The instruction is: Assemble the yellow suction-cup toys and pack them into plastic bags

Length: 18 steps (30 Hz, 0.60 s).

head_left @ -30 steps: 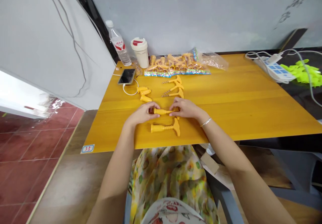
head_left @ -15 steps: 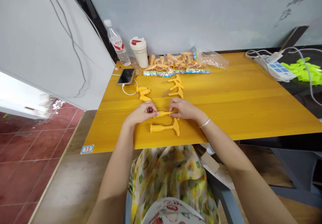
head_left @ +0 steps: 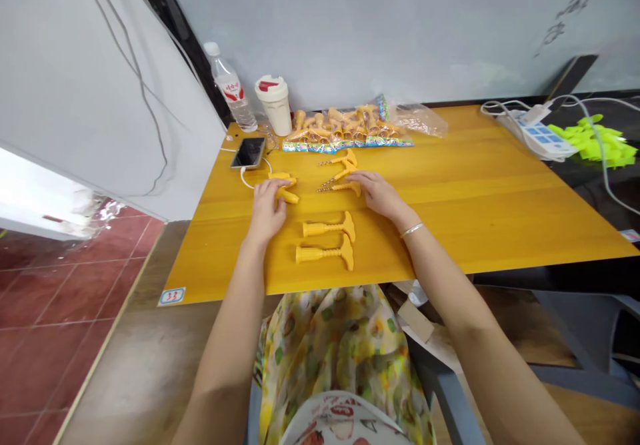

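Observation:
My left hand reaches over a small group of yellow plastic sleeves, fingers stretched out and thumb apart. It partly covers them. Fingers extended, my right hand is at the handle of the nearest loose corkscrew, which has a yellow T-shaped handle and a metal spiral. Two more loose corkscrews lie just beyond, spirals pointing left. Closer to me, two corkscrews with sleeves fitted over their spirals, an upper one and a lower one, lie side by side, handles to the right.
Clear bags of yellow corkscrews lie along the back, beside a white cup and a water bottle. A phone with a cable lies at left. A power strip and bright green pieces are at right.
Both hands have let go of the sleeved corkscrew, which now lies above the other one. My left hand moved up-left to the sleeves, my right hand up-right to the loose corkscrews.

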Motion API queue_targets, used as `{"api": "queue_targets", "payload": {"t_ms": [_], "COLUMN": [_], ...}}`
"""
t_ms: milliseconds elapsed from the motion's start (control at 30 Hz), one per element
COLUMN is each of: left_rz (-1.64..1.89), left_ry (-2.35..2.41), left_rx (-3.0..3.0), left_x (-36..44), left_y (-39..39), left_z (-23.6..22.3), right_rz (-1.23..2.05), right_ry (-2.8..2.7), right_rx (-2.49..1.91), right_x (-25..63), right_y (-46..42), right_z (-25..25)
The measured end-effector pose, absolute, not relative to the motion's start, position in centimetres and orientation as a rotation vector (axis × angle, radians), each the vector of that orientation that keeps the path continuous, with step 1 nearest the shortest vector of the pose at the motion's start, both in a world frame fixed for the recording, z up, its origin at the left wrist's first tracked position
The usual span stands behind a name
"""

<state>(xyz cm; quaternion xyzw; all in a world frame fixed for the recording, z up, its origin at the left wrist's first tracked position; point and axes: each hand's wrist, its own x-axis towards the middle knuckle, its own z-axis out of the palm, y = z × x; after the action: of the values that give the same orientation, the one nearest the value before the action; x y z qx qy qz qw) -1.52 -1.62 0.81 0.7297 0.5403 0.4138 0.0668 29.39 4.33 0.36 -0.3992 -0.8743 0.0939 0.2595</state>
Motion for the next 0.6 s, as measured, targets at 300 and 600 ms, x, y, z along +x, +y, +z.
{"api": "queue_targets", "payload": {"t_ms": [300, 600], "left_rz": [0.824, 0.807], "left_ry": [1.830, 1.900], "left_rx": [2.378, 2.290], "left_x": [-1.5, -1.5], "left_y": [-1.9, -1.8], "left_z": [0.1, -0.6], "right_rz": [0.258, 0.415], "right_ry": [-2.535, -2.500], "right_rx": [-1.154, -0.974], "right_x": [29.2, 28.5], "right_y": [4.2, 3.7], "right_z": [0.2, 0.4]}}
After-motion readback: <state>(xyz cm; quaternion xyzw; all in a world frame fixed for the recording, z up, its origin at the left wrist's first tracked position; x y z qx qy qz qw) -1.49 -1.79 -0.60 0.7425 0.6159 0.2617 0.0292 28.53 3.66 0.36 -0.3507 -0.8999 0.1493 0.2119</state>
